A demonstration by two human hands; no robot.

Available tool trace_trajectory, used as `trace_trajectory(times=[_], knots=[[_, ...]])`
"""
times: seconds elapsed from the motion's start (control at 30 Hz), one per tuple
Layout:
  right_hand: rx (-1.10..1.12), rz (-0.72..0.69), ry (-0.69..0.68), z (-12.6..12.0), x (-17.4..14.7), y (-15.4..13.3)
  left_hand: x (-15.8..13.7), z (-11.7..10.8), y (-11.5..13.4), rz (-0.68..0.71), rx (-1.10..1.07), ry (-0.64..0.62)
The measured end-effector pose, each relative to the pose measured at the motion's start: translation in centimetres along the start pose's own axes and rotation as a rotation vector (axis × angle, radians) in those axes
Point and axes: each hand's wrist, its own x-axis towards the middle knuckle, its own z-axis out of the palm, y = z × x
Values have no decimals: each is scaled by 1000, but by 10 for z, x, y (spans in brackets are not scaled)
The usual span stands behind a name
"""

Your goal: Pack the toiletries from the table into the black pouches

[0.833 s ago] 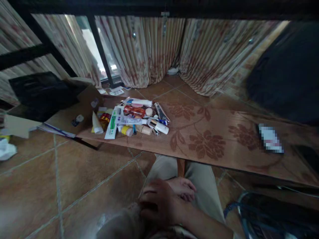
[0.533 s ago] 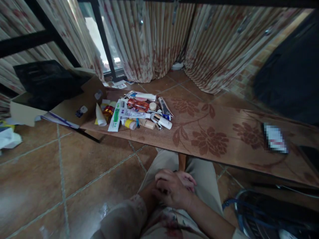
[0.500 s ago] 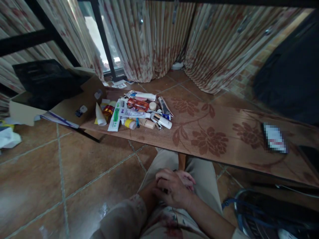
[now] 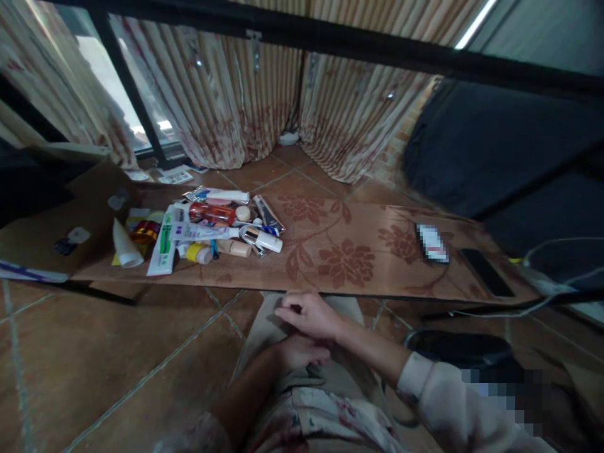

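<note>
Over my lap, in front of the table's near edge, my right hand [image 4: 314, 314] has its fingers curled loosely, with no object showing in them. Just below it and partly covered by its wrist, my left hand [image 4: 299, 353] rests with the fingers folded in; nothing is seen in it. Beyond them on the table lies a pile of toiletries: a white-and-green tube [image 4: 163, 245], a purple-and-white tube [image 4: 202, 231], a bottle of red-orange liquid [image 4: 212, 214], a white capped bottle [image 4: 264, 240], a yellow-banded jar [image 4: 198, 253] and a pale cone-shaped tube [image 4: 126, 245].
The low table [image 4: 264, 283] has a brown floral cover. An open cardboard box [image 4: 94, 214] stands at its left end. A blurred-out packet [image 4: 431, 243] and a dark phone [image 4: 486, 272] lie at the right. A white cable [image 4: 509, 313] hangs near the right edge; curtains [image 4: 226, 107] hang behind.
The view has swung right, so the pile sits further left and the phone is fully visible. My right hand has slid forward off my left, its fingers now towards the table edge.
</note>
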Motion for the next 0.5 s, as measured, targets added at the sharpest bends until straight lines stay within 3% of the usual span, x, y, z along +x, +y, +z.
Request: trace_trajectory(times=[0.17, 0.3, 0.4, 0.5], knots=[[76, 48, 247, -43, 45, 6, 6, 30, 14, -101, 16, -202], [325, 134, 663, -69, 86, 13, 9, 75, 18, -121, -230, -350], [428, 134, 873, -85, 103, 13, 9, 107, 18, -198, -440, -359], [507, 98, 933, -96, 109, 13, 5, 131, 24, -155, -582, -281]])
